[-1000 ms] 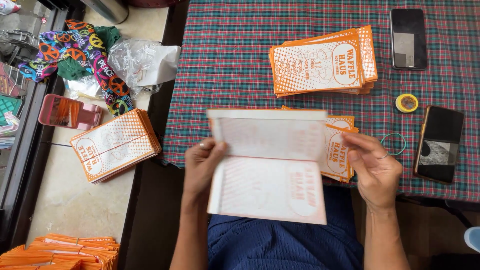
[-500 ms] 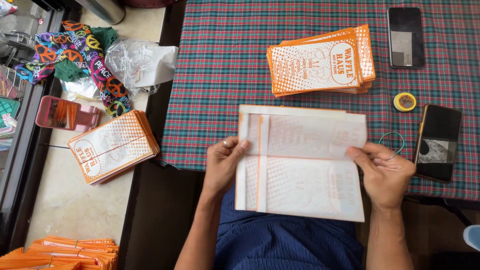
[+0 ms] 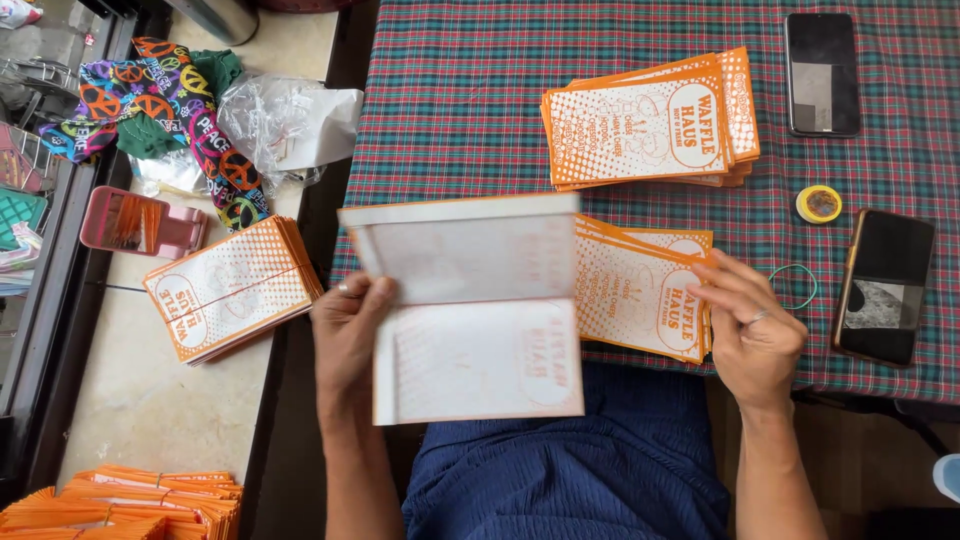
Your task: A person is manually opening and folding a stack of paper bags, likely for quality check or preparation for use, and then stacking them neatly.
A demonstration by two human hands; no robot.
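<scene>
My left hand (image 3: 350, 335) grips the left edge of a flat white and orange paper bag (image 3: 475, 310), held unfolded above my lap with its pale back side up. My right hand (image 3: 750, 335) rests with spread fingers on a small stack of orange printed bags (image 3: 640, 290) at the near edge of the checked tablecloth (image 3: 470, 110). A thicker stack of the same bags (image 3: 650, 125) lies farther back on the table.
Two dark phones (image 3: 822, 72) (image 3: 885, 285), a yellow tape roll (image 3: 819, 203) and a green rubber band (image 3: 795, 285) lie at the right. On the floor to the left lie another bag stack (image 3: 230, 290), a pink box (image 3: 140, 222), colourful cloth (image 3: 160, 110), crumpled plastic (image 3: 285, 125) and orange bundles (image 3: 130, 500).
The held bag has shifted left, now gripped only by my left hand. My right hand let go of its right edge and settled on the small stack on the table.
</scene>
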